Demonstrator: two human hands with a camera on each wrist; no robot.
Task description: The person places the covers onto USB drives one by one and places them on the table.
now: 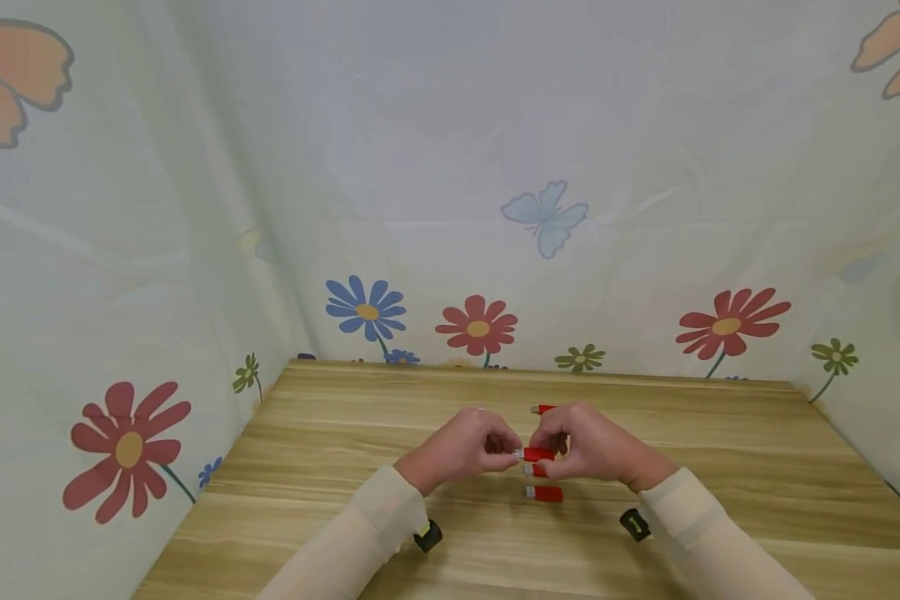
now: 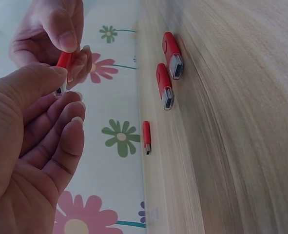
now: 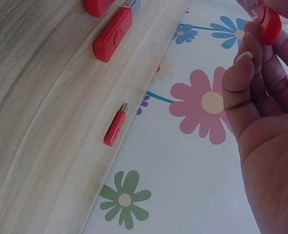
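Note:
Both hands meet over the table at one red USB flash drive. My right hand pinches its red body between thumb and fingers. At the other end, my left hand pinches the plug end, where a clear cap shows between thumb and forefinger. Two more red flash drives with clear caps, a nearer one and a farther one, lie on the table below the hands. Farther back lies an uncapped red flash drive, its metal plug bare.
A small clear cap lies near the back of the wooden table, left of the uncapped drive. Behind the table hangs a white curtain printed with flowers and butterflies. Dark bands with cameras sit at the wrists.

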